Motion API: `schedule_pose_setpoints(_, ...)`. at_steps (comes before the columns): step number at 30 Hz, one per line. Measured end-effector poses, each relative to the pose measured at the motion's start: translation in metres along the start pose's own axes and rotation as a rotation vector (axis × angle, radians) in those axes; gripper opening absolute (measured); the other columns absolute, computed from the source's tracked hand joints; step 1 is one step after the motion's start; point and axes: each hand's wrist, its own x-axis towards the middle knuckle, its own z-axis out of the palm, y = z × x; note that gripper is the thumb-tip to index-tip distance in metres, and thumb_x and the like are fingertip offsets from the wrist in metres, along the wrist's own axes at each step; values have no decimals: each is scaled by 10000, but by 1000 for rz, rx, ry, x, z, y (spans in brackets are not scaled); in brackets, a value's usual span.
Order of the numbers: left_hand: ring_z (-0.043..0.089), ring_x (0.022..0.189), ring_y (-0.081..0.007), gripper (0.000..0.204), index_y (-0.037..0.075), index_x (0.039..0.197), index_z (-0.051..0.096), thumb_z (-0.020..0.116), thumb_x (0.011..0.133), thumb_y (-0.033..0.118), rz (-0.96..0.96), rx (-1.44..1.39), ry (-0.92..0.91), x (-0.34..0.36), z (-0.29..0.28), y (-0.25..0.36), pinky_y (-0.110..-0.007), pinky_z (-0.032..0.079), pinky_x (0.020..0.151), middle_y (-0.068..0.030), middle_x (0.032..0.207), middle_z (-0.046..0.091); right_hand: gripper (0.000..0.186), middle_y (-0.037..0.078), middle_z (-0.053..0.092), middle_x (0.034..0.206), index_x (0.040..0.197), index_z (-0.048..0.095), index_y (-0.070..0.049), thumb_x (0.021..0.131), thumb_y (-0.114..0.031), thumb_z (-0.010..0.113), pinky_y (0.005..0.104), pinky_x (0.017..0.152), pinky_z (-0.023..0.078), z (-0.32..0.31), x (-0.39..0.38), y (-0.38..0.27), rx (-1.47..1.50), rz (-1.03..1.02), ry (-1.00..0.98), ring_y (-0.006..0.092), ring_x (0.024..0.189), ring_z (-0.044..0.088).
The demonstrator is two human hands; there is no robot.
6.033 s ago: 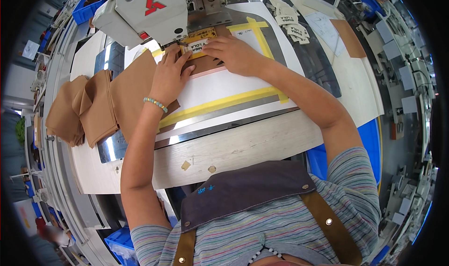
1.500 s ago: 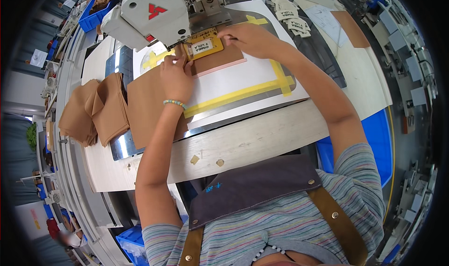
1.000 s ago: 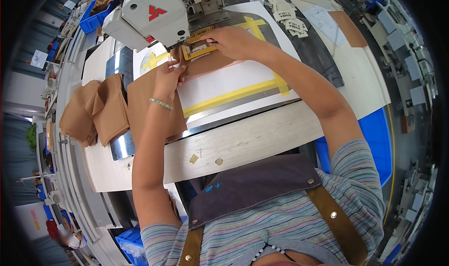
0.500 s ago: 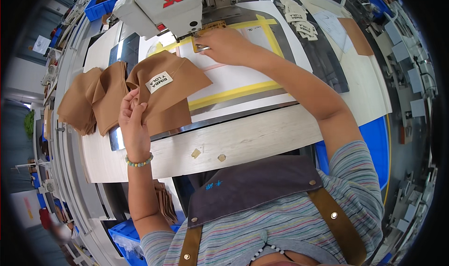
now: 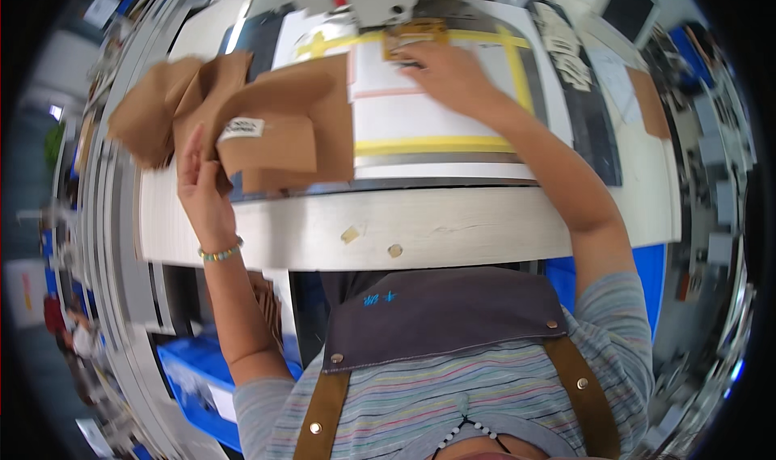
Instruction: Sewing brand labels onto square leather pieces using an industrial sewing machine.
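On the table's (image 5: 453, 225) left, the brown cloth (image 5: 271, 150) bends over, free edge rightward, its white label (image 5: 242, 128) lengthwise left-to-right. The left hand (image 5: 204, 177), fingers upward, pinches the cloth's left edge; the right hand (image 5: 443, 73) reaches up-left beside the yellow frame (image 5: 420, 30), fingers curled, grip unclear.

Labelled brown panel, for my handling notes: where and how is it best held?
Probably the left edge, pinched from the left, below the white label. The labelled brown panel looks limp and raised at the person's left grip; its right part overlaps another brown panel, so both could get caught there.
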Motion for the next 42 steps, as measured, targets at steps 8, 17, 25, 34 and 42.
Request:
schedule_pose_setpoints(8,651,904,-84,544,-17,1399,662,487,890,-96,125,339,749,-86,-225,-77,-216,531,730,-96,1284,701,368,150,780,1121,1252,734,-50,974,-290,753,326,852,559,-22,-37,58,105,195,-20,255,935,746)
schedule_pose_setpoints(17,722,1132,-329,523,-14,1297,723,571,797,-29,-159,973,1102,-298,-358,-223,-401,531,1065,-174,1261,743,387,134,767,1052,1289,721,-31,980,-263,746,292,842,521,-17,-31,47,206,227,-106,173,874,675)
schedule_pose_setpoints(25,248,1511,-515,759,31,1513,509,763,882,367,-406,1665,1135,-218,-320,-157,-667,332,1131,-327,1687,153,400,162,773,1099,1289,721,-32,973,-274,760,318,881,539,-10,-29,47,191,178,-71,216,929,713)
schedule_pose_setpoints(34,660,1250,-316,442,53,1275,724,781,839,17,672,1116,-503,-48,0,-25,-414,552,1033,-90,1328,714,375,149,767,1129,1268,718,-39,977,-275,743,354,848,560,-15,-39,41,208,146,-32,287,911,712)
schedule_pose_setpoints(42,710,1069,-263,294,5,1161,744,664,881,-36,908,1231,-640,-16,44,-52,-356,603,893,-76,1203,746,389,129,760,1131,1266,715,-53,974,-310,734,372,813,563,-18,-39,40,145,136,-59,298,888,715)
